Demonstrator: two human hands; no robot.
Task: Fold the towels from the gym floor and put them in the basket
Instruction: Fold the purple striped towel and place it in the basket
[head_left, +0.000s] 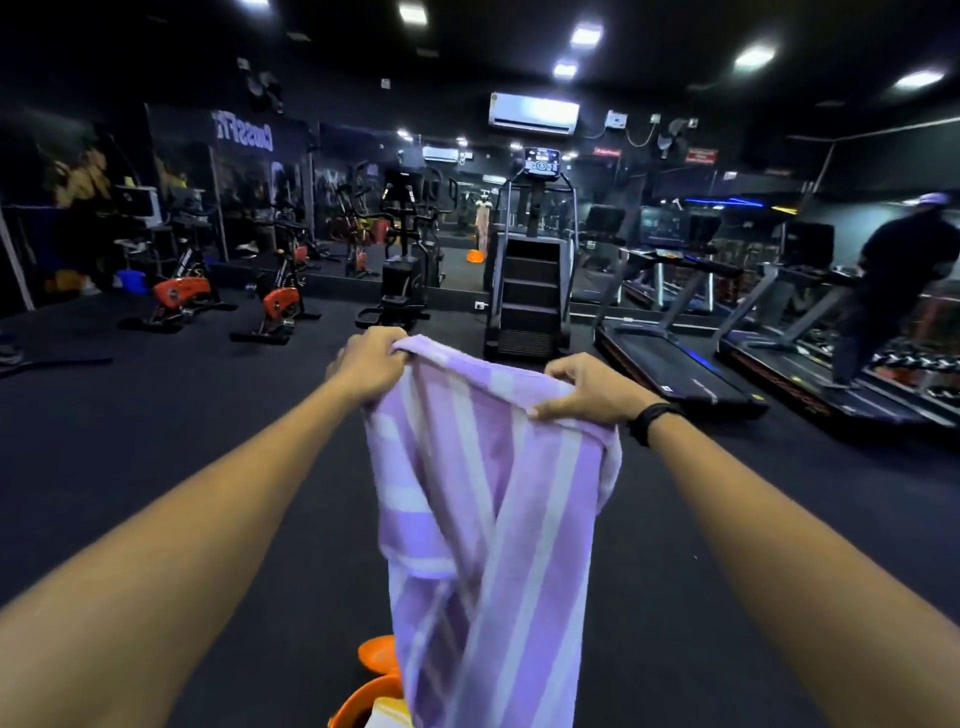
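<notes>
A purple towel with white stripes (488, 519) hangs in front of me, held out at arm's length by its top edge. My left hand (369, 366) grips the left top corner. My right hand (592, 389), with a black band on the wrist, pinches the right top corner. The towel drapes down in loose folds to the bottom of the frame. Behind its lower end an orange basket (363, 699) shows on the floor, with a pale yellowish cloth (387, 713) inside it. An orange piece (376, 654) sits just above the basket's rim.
Dark gym floor (182, 426) lies all around. A stair climber (530, 291) stands straight ahead, treadmills (670, 364) at the right with a person (893, 280) walking on one. Exercise bikes (275, 306) stand at the left in front of a mirrored wall.
</notes>
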